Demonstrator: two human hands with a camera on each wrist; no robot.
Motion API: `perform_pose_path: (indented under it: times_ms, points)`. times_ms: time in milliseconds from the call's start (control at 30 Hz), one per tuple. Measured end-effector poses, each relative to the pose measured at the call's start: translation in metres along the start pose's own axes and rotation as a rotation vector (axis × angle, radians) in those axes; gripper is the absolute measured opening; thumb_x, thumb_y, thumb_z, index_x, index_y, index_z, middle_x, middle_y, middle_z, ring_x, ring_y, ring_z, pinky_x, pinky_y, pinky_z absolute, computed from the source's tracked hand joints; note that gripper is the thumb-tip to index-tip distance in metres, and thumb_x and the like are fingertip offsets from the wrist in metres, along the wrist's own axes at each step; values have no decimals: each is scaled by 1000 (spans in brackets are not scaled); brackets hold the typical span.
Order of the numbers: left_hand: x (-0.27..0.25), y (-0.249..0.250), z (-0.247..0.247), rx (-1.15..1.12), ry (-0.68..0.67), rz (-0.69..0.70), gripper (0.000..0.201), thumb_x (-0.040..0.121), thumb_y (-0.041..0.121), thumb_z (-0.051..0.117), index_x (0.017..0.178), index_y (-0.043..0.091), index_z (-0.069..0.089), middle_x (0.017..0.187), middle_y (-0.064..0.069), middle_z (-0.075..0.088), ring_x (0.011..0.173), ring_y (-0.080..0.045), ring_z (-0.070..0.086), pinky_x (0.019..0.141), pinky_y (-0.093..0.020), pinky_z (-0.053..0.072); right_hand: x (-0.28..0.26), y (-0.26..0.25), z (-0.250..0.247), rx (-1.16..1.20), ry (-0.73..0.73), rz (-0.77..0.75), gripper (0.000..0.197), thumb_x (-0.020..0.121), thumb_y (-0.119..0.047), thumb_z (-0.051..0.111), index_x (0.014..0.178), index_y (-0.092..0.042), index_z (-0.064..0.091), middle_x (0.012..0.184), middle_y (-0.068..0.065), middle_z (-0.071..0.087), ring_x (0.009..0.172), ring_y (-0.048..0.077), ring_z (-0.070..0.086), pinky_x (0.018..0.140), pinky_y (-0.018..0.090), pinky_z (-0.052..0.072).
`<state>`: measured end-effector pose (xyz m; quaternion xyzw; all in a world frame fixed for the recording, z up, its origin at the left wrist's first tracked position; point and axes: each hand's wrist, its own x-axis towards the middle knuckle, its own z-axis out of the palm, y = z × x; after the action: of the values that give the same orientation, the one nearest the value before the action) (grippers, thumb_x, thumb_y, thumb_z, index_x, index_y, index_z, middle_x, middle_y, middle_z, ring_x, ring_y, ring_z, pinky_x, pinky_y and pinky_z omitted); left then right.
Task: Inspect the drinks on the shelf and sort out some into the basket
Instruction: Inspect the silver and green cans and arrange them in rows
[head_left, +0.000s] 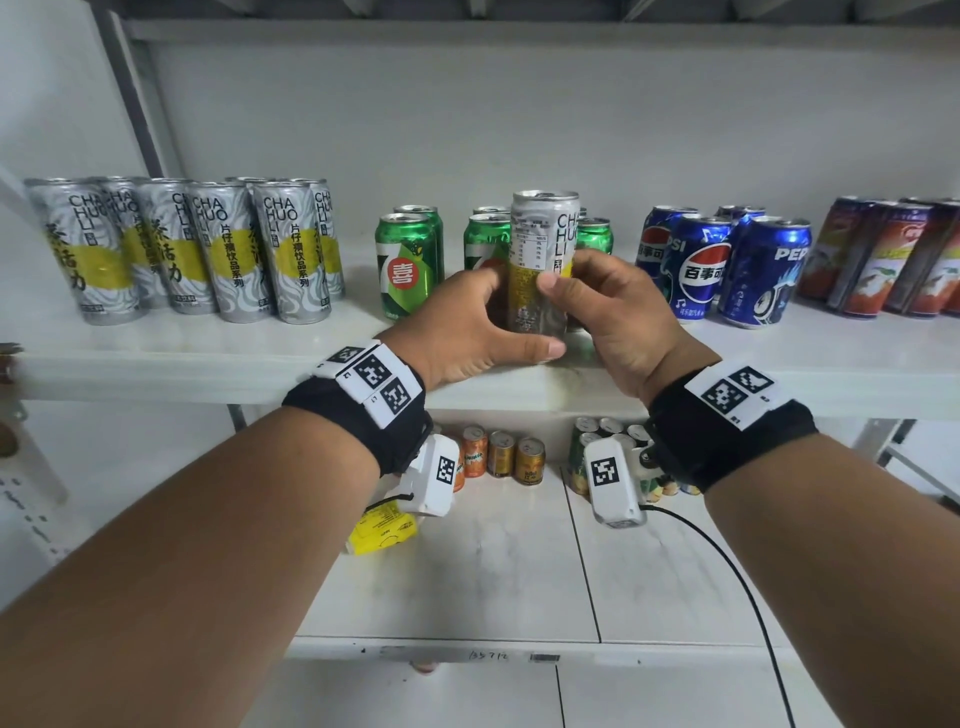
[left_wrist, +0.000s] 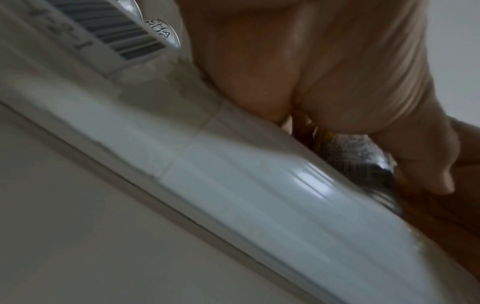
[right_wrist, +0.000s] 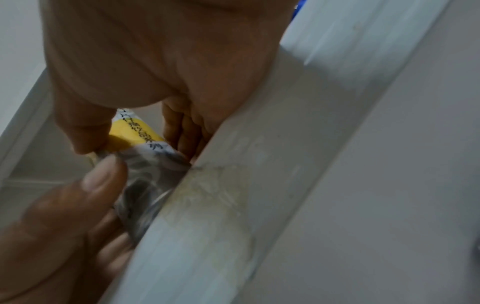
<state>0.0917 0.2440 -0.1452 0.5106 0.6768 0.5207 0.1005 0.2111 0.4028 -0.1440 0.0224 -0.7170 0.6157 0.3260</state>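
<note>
- Can (head_left: 543, 260) upright at shelf (head_left: 208, 358) front edge, long axis vertical, between your hands.
- L hand (head_left: 467, 322) wraps its lower left; R hand (head_left: 613, 312) pinches right side.
- Basket not in view; either hand equally near.

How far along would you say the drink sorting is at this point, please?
Early. Nothing looks sorted yet: no basket is in view. In hand: the left hand and right hand hold one tall can near the shelf edge, label facing the camera. Left: green cans, blue cans and the rest still stand untouched.
</note>
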Motion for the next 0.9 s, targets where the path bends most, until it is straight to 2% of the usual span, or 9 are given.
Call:
perform_pose_path:
  times_ms: [67, 167, 267, 333, 467, 600, 733, 800, 900]
  points:
    - [0, 0, 1, -1, 16, 2, 84, 65, 46, 100, 138, 19, 67, 122, 5, 80, 118, -12, 75, 107, -44, 60, -1, 0, 0, -14, 0, 5, 18, 91, -28, 81, 101, -15, 73, 85, 1, 73, 75, 17, 66, 72, 31, 57]
    - [0, -2, 1, -58, 46, 3, 72, 70, 30, 102, 132, 17, 69, 116, 3, 82, 111, -15, 78, 99, -42, 64, -2, -1, 0, -1, 4, 25, 20, 91, -26, 80, 104, -14, 71, 86, -2, 75, 77, 14, 69, 72, 30, 57]
    - [-2, -4, -2, -141, 60, 3, 65, 68, 23, 103, 124, 21, 69, 113, 5, 83, 107, -16, 79, 90, -32, 65, -1, -4, 3, 53, 34, 52, 29, 89, -26, 76, 111, -8, 71, 101, 15, 70, 90, 30, 64, 84, 45, 53]
    - [-4, -2, -3, -163, 58, 1, 68, 62, 33, 98, 123, 22, 69, 115, 4, 82, 109, -18, 79, 93, -34, 64, -1, -7, 6, 64, 52, 65, 31, 87, -26, 69, 108, -3, 70, 100, 24, 58, 88, 33, 53, 79, 46, 46]
    - [-4, 2, -2, -170, -6, -6, 70, 70, 40, 90, 132, 18, 66, 122, 0, 81, 115, -19, 77, 98, -36, 63, -1, -8, 7, 22, 54, 69, 17, 84, -23, 67, 91, -7, 66, 87, 19, 55, 76, 27, 49, 68, 37, 44]
    - [-2, 5, -1, -105, -39, -23, 70, 81, 31, 95, 141, 17, 62, 126, 2, 79, 118, -15, 75, 104, -37, 61, 0, -4, 5, -16, 39, 43, 26, 94, -16, 75, 108, 1, 62, 80, 9, 67, 74, 25, 58, 70, 39, 49]
    - [-1, 1, -1, -136, -24, -30, 56, 87, 16, 91, 137, 15, 66, 120, 1, 81, 113, -16, 77, 90, -30, 64, -1, -5, 4, -53, -3, 41, 19, 96, -13, 73, 107, -2, 62, 78, 4, 71, 69, 15, 63, 66, 29, 52]
    - [0, 0, -2, -144, -18, -32, 54, 86, 15, 92, 134, 14, 67, 117, -1, 82, 111, -18, 78, 90, -34, 64, -1, -9, 5, -18, 7, 63, 22, 90, -16, 71, 107, -2, 67, 82, 17, 60, 75, 25, 54, 71, 36, 46]
    - [0, -1, -4, -161, 9, -30, 64, 80, 16, 97, 135, 14, 65, 120, -5, 81, 114, -23, 78, 98, -46, 64, -2, -10, 5, -3, 9, 65, 48, 85, -21, 62, 117, 15, 64, 94, 37, 54, 87, 33, 47, 79, 44, 40]
